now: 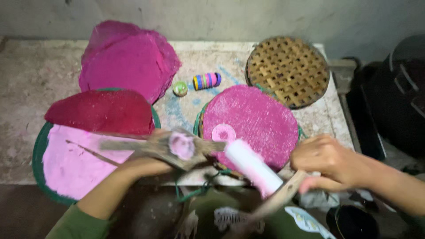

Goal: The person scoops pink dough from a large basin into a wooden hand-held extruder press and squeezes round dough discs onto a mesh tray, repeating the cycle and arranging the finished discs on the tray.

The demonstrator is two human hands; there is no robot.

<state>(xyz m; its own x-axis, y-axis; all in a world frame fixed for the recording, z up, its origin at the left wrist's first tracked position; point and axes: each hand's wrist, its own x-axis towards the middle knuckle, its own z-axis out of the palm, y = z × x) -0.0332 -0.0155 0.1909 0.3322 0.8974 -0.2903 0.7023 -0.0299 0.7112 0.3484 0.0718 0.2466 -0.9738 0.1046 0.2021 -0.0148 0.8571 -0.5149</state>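
A worn stone tabletop (26, 79) is set against a bare grey wall, and it is crowded with round things. A wooden stamp (177, 148) with a pink-dusted round face is held near the front edge in the closed grip of the left hand (146, 166); its long axis lies nearly level, left to right. A white roller (253, 167), pink-tinted at its lower end, is carried on a wooden handle by the right hand (330, 163), whose fingers are curled shut, though the hold itself is blurred. The roller slants from upper left to lower right, its upper end just beside the stamp's right end.

Just behind both lies a magenta powdered disc (256, 119) bearing a pale round imprint (223, 132). A green-rimmed tray (39, 155) of pale pink powder lies to the left, stacked magenta sheets (128, 59) behind it, and a woven bamboo mat (287, 71) at the far right corner. Open room is left only between the disc and the tray.
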